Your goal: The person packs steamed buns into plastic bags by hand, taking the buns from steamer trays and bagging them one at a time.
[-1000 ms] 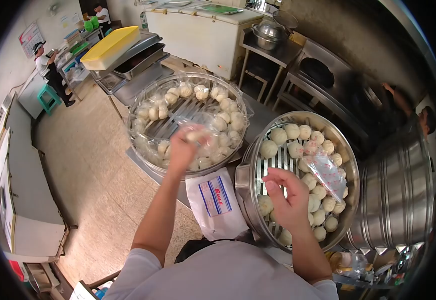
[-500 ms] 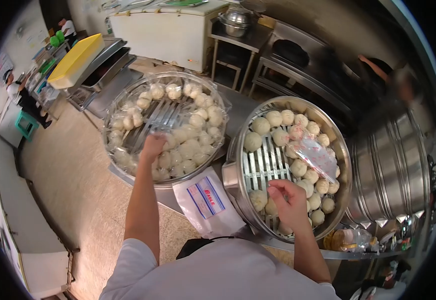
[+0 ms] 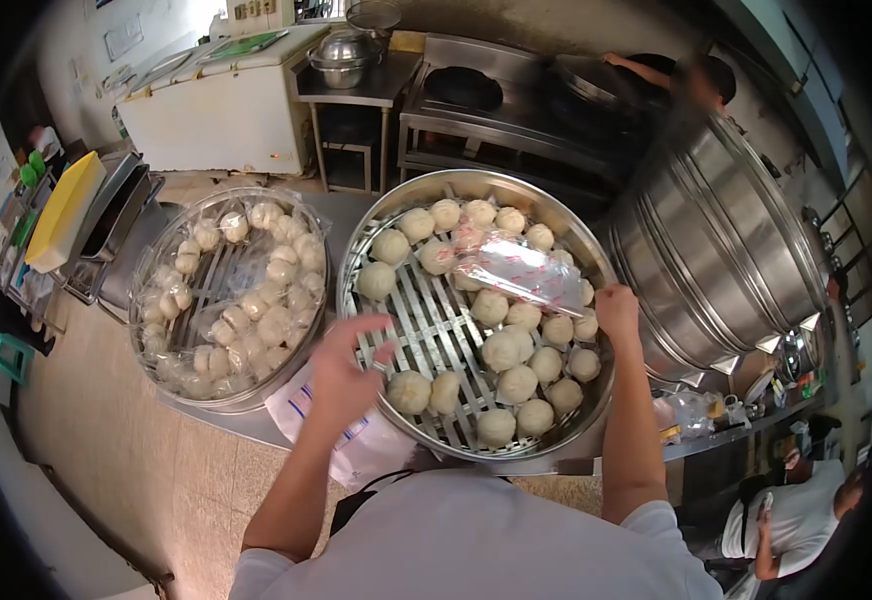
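A round metal steamer tray (image 3: 419,322) with a slatted base holds many pale steamed buns (image 3: 517,384), most of them on its right side and round the edge. On the buns lies a clear plastic bag with red print (image 3: 521,272). My right hand (image 3: 618,312) is closed on the tray's right rim. At the left rim, my left hand (image 3: 348,372) has its fingers apart and holds nothing; it is slightly blurred. To the left stands a second round tray (image 3: 218,402) of buns wrapped in clear plastic.
A white printed plastic pack (image 3: 371,450) lies between the trays at the counter edge. Stacked metal steamers (image 3: 721,235) stand close on the right, beside a clear bottle (image 3: 686,412). Behind are a stove (image 3: 501,125) and a white freezer (image 3: 216,125). One person (image 3: 791,515) is at lower right.
My view has turned right. My left hand has left the wrapped buns and moved to the right tray's left rim. My right hand has gone from above the buns to the right rim.
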### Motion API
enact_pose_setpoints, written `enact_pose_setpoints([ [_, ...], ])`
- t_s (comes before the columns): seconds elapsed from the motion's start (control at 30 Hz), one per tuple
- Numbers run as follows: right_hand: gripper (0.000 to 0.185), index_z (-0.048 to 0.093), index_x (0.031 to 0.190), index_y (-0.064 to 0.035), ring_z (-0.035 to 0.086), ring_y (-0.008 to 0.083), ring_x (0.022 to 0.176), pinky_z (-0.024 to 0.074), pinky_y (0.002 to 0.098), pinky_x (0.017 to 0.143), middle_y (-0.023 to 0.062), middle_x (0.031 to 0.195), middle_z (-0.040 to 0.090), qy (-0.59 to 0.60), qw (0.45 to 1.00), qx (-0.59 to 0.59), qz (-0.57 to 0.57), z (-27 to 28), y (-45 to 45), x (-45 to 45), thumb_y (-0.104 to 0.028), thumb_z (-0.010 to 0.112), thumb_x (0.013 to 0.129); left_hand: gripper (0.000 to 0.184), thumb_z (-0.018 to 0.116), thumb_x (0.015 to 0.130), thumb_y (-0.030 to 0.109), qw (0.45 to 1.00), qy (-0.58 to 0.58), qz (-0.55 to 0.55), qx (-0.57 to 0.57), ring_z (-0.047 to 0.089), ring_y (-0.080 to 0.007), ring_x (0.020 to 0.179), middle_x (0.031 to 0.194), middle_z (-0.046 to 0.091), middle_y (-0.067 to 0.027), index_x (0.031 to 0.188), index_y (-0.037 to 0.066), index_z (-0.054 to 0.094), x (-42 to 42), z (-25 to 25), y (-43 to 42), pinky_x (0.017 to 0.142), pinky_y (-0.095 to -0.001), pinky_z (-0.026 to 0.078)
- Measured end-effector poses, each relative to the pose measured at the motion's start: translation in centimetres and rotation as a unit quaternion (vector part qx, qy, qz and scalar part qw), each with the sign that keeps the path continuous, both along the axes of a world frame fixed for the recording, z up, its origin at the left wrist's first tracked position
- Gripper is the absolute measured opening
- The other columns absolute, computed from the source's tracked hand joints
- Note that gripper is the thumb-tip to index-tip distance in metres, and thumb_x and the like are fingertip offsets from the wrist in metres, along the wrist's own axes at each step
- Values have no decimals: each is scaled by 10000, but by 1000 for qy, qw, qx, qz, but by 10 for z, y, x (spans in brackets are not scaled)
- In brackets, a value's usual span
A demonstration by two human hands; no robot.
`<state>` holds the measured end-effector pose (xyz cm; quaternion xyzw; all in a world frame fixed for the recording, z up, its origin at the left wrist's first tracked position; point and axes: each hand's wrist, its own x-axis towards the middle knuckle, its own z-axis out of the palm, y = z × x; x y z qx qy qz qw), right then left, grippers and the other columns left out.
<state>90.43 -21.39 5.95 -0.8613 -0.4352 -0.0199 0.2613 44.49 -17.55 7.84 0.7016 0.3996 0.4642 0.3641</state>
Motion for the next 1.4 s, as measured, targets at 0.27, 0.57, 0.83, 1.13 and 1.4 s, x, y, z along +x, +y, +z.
enact_pose_setpoints([
  [0.27, 577, 765, 813, 8, 739, 360, 887, 567, 453, 809, 236, 901, 742, 89, 984, -141, 60, -34, 21, 31, -563, 802, 738, 605, 820, 780, 343, 855, 472, -209, -47, 664, -396, 1094, 1154, 703, -218, 1283, 54, 646, 87, -3, -32, 961, -465, 521],
  [0.57, 261, 760, 817, 39, 718, 278, 765, 558, 389, 739, 198, 809, 738, 199, 979, 5, 53, -82, 23, 63, -201, 779, 717, 408, 784, 782, 219, 926, 348, -84, 122, 629, -357, 1058, 1152, 675, -135, 1160, 87, 703, 103, -13, -26, 937, -431, 520],
  [0.83, 380, 775, 832, -12, 737, 373, 836, 574, 443, 782, 228, 861, 741, 188, 978, -75, 47, -46, 20, 44, -372, 793, 711, 536, 823, 773, 411, 882, 440, -136, 103, 631, -327, 1136, 1191, 685, -130, 1204, 108, 728, 109, -9, -32, 990, -444, 498],
  [1.13, 252, 703, 973, -27, 700, 454, 877, 548, 548, 789, 261, 875, 710, -13, 999, 28, -25, -19, -6, 32, -259, 607, 948, 459, 738, 867, 508, 852, 465, -229, -76, 722, -337, 975, 1028, 770, -120, 1162, 158, 768, 102, -6, -42, 879, -421, 557],
  [1.4, 221, 631, 857, -35, 609, 197, 648, 489, 351, 620, 57, 727, 653, 333, 875, 341, 83, 24, -32, -22, -166, 597, 1033, 237, 792, 888, 160, 976, 129, -147, -99, 718, -183, 843, 957, 764, -101, 1087, 43, 740, 119, 8, -38, 776, -333, 564],
])
